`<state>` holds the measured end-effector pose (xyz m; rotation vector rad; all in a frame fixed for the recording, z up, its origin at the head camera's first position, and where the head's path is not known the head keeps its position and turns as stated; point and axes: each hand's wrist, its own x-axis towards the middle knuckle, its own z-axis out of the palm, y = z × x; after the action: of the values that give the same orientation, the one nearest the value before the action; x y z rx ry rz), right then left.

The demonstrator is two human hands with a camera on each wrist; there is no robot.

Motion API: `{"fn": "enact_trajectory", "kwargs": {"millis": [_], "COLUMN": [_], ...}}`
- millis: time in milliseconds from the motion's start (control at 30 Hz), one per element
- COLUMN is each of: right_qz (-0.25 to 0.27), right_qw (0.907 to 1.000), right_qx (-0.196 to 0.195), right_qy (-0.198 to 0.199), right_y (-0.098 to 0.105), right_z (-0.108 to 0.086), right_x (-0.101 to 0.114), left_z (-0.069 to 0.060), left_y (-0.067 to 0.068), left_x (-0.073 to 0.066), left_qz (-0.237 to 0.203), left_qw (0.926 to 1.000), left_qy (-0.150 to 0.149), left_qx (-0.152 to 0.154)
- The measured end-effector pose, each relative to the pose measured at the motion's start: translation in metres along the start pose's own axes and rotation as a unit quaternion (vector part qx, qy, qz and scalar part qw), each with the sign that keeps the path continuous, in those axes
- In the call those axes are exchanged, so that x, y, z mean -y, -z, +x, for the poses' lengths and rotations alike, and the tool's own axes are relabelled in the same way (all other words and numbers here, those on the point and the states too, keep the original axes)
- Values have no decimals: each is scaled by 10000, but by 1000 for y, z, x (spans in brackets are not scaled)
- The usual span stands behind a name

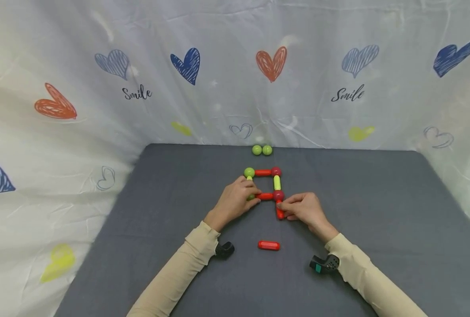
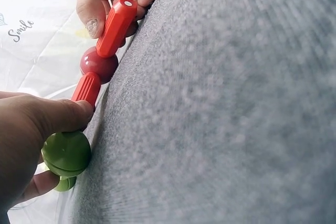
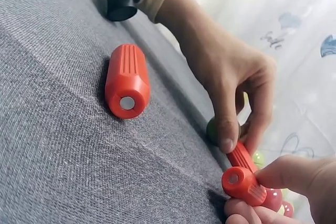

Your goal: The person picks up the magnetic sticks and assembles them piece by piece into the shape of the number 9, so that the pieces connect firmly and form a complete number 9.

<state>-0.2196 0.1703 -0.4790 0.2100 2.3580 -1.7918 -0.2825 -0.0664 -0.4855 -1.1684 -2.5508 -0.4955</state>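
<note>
A square of magnetic rods and balls lies on the table, with a green ball [image 1: 249, 172] and a red ball [image 1: 276, 171] at its far corners. My left hand [image 1: 235, 199] pinches the near red magnetic rod [image 2: 86, 88] beside the near-left green ball [image 2: 67, 153], which its fingers partly hide in the head view. My right hand [image 1: 304, 208] grips another red magnetic rod [image 1: 280, 211] between thumb and fingers. That rod's far end touches the near-right red ball [image 2: 98, 65] and points toward me. A grey metal dot shows on its free end.
One loose red magnetic rod [image 1: 268, 245] lies on the grey cloth [image 1: 377, 198] between the forearms. Two green balls [image 1: 262, 150] sit side by side near the back edge. Behind them hangs a white curtain [image 1: 227, 105] printed with hearts.
</note>
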Motion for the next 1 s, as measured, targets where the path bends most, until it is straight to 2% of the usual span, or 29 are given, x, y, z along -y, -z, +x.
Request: {"fn": "enact_trajectory", "kwargs": {"millis": [300,467,767,1000], "right_qz": [78,171,-77,-34], "right_qw": [10000,9998,9999,10000], "right_qx": [5,44,88,37], "right_qy": [-11,-32,44,-46], "right_y": [-1,0,3,1], "right_z": [1,0,3,1], "right_x": [-2,-2,3,0], "left_z": [-1,-1,1,-1], "left_y": [0,0,0,0], "left_x": [0,0,1,0], "left_qz": [47,73,21,-87], "left_qw": [9998,9998,9997,9997], "left_qy": [-81,-98,-16,-101], "left_qx": [-156,-140,-246,-192]}}
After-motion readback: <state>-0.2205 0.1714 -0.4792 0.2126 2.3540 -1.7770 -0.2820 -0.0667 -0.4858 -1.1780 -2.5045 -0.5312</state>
